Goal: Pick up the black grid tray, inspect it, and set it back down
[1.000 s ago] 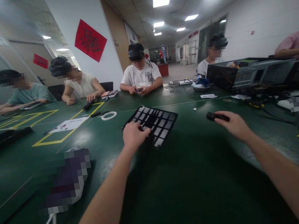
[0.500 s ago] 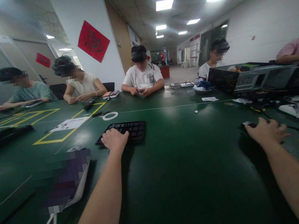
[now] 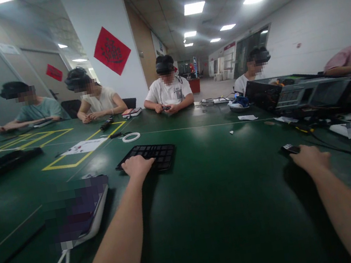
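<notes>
My left hand [image 3: 138, 167] rests on the left front part of a flat black tray [image 3: 165, 155] marked with a grid of squares. Its fingers are bent over the tray, and the thumb stretches right across the squares. Out to the right, my right hand [image 3: 312, 159] is closed around a small black object [image 3: 290, 149] with a white label on one end. The fingers hide most of that object, so its kind is unclear. Left of my left forearm lies a dark purple pouch-like item [image 3: 83, 206] with a white side and a white wrist loop.
Several people in head-worn gear sit around the green table [image 3: 217, 214]. An opened computer case [image 3: 301, 93] with cables stands at the right. Farther back are a white ring [image 3: 131, 137], a paper sheet [image 3: 85, 146] inside yellow tape, and a paper scrap [image 3: 247, 117].
My right hand's fingers have gone from spread to drawn in, and more of the small black object shows. My left hand stays on the tray with its fingers lower. The view has shifted slightly.
</notes>
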Demonstrator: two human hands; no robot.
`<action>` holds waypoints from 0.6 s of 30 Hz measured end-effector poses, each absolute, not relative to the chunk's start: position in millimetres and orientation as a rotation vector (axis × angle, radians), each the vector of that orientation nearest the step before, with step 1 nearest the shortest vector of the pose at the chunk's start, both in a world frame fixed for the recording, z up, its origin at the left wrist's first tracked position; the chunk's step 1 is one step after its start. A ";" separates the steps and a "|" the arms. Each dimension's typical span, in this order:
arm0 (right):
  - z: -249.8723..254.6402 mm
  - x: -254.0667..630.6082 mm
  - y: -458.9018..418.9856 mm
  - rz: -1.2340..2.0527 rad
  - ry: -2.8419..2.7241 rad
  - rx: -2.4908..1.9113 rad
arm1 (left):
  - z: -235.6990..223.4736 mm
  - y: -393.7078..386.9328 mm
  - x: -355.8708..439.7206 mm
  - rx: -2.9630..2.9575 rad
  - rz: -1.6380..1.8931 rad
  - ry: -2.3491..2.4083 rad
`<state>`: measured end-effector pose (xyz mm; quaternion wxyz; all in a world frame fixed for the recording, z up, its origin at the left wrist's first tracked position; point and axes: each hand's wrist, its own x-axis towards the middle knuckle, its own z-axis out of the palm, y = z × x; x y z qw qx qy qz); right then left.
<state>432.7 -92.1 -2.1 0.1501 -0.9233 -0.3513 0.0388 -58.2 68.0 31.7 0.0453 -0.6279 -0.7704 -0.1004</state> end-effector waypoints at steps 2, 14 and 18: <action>0.4 421.7 -85.0 0.153 -1.154 -2.543 | 31.5 63.8 -48.4 -1.983 -0.397 -2.298; -9.8 288.4 -81.7 1.032 -1.482 -1.186 | 26.5 -22.6 70.5 -2.884 -1.740 -1.690; -26.7 278.8 -77.8 1.074 -1.404 -1.123 | 22.8 -38.8 78.8 -2.999 -1.594 -1.596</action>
